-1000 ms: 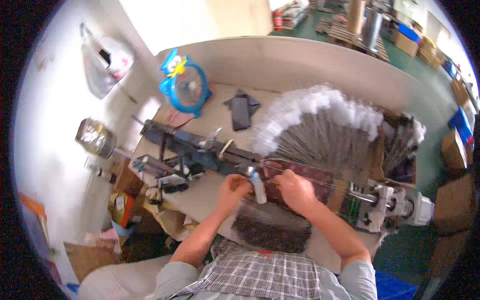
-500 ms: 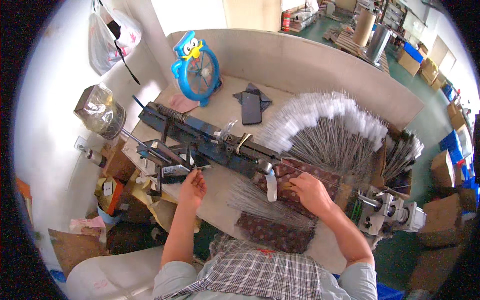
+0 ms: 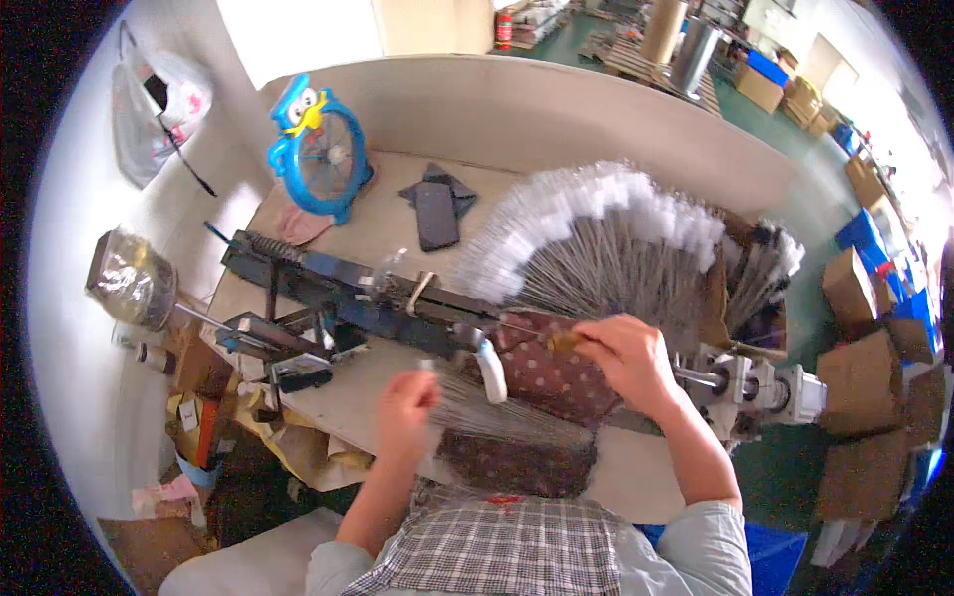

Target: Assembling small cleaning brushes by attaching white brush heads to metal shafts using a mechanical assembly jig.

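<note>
While the right hand [image 3: 630, 360] grasps a yellowish-brown piece [image 3: 564, 342] over the dotted brown cloth [image 3: 556, 382], a steady grip seems wise, and the blurred left hand [image 3: 407, 399], fingers curled around I cannot tell what, should probably avoid snagging the thin wires [image 3: 497, 409] fanned on the worktop [image 3: 641, 475]

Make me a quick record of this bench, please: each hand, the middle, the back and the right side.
Left hand: blurred, fingers curled; whether it grips anything is unclear
Right hand: closed on a small yellowish-brown piece, over brown polka-dot cloth
Middle: long black bar fixture; white bottle-shaped piece near its right end
Back: blue duck-faced fan; dark smartphone on dark cloth
Right side: fan-shaped spread of thin rods with white tufted ends
</note>
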Motion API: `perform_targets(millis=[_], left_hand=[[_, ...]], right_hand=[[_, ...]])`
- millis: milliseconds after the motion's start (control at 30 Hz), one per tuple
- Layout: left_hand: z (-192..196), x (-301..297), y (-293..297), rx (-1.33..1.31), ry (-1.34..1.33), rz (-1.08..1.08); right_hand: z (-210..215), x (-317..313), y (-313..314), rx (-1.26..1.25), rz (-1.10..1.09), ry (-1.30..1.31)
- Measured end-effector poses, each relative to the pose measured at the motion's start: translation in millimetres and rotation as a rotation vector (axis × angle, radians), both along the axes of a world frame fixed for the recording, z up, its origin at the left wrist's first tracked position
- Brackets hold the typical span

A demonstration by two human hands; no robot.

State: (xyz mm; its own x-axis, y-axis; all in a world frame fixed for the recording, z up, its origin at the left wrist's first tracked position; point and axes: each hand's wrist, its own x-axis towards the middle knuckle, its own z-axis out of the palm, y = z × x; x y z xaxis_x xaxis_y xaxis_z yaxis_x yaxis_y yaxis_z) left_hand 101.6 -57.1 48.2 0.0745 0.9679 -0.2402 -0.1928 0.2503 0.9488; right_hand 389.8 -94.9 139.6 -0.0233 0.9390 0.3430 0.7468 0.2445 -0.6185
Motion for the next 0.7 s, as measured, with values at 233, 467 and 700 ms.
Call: perform_targets(millis=[233,467,700], left_hand=[[14,134,-8,-0.031,-0.272,-0.26],[6,151,-13,0.054,-0.158,-0.349],[23,128,-3,-0.071,-0.225,-0.023]], right_hand=[[-6,17,-7,-0.2,-0.09,0.243],[-13,30,-20,-0.364,-0.05,0.597],[-6,14,-3,0.109,0.015,0.029]])
